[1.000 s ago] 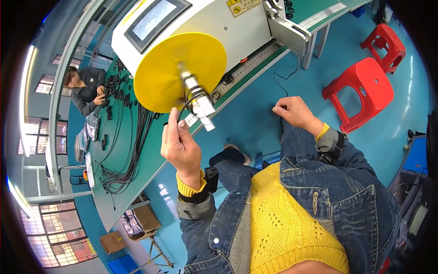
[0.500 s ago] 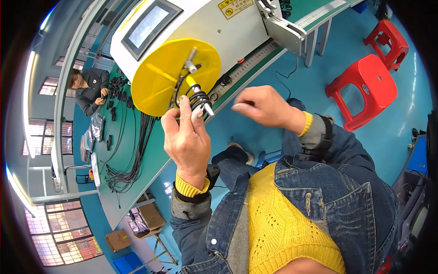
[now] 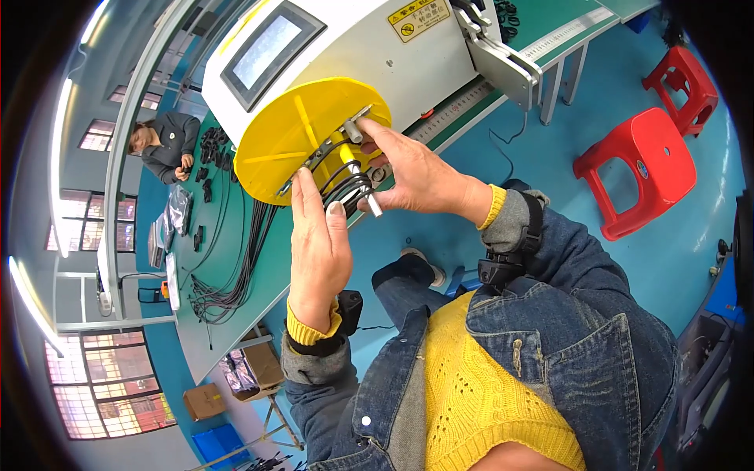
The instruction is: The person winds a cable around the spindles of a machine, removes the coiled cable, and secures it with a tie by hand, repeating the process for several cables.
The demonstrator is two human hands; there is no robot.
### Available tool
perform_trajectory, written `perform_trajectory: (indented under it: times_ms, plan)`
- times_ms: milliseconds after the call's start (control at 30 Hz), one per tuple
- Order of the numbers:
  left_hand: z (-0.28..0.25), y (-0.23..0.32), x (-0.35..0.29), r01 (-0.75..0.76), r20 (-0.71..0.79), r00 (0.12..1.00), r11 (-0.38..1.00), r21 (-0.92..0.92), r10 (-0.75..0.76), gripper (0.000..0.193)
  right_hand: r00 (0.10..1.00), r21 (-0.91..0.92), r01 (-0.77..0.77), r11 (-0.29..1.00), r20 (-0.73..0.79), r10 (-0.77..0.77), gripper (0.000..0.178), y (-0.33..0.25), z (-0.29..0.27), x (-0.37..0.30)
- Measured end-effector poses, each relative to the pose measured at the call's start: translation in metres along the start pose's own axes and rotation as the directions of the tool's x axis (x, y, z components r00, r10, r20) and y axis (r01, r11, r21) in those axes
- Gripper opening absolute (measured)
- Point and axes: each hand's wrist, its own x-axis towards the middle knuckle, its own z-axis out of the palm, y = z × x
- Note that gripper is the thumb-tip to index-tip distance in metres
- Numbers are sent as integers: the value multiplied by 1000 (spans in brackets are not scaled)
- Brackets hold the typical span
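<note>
Both hands at a winding machine (image 3: 385, 74), far middle of scene. Black cable coil (image 3: 343, 187) sits looped around the spindle (image 3: 375, 206), which sticks out of the yellow disc (image 3: 267, 153) toward the person.

Left hand (image 3: 320, 253): just left of and nearer than the coil, palm mostly turned to it. 4 fingers straight and close together, tips at the disc's near edge; thumb held apart, tip close beside the coil. Nothing pinched between thumb and fingers. Contact with the disc: cannot tell.

Right hand (image 3: 428, 179): right of the coil. Index finger reaches to the metal post (image 3: 353, 130) on the disc; thumb is spread well away from it, at the near end of the coil. Other fingers curl in behind; cannot tell if they pinch the coil.

Screen (image 3: 272, 52) on the machine's left end, lit. Ruler strip (image 3: 455, 108) along the desk (image 3: 200, 334) to the right of the disc. Bundle of loose black cables (image 3: 236, 275) on the desk, left of the disc. Clear plastic bag (image 3: 181, 210) farther left. Co-worker (image 3: 167, 149) across the desk, far left, hands together. 2 red stools (image 3: 640, 177) on the floor, right.
</note>
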Motion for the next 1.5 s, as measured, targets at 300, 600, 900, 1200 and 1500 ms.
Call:
perform_trajectory:
  times_ms: [300, 600, 900, 1200, 1500]
  plan:
    - [-3, 5, 4, 33, 34, 999, 985, -170, -28, 37, 995, -55, 19, 998, -95, -24, 65, -17, 35, -22]
    - [-11, 20, 10, 124, 205, 970, 992, 35, -129, 22, 975, 96, -182, 979, -115, 192, 33, -23, 41, -13]
    - [-1, 20, -2, -47, 8, 999, 994, 103, 46, 21, 985, 54, -145, 988, -84, 149, 26, -25, 33, -22]
    - [2, 42, -43, -3, 90, 996, 1000, -28, 5, 29, 988, 125, -42, 991, 156, 22, 19, -40, 4, -55]
    - [73, -2, -68, 130, 226, 974, 861, -492, -18, 30, 896, -98, -208, 973, 381, 229, 15, 16, 27, -90]
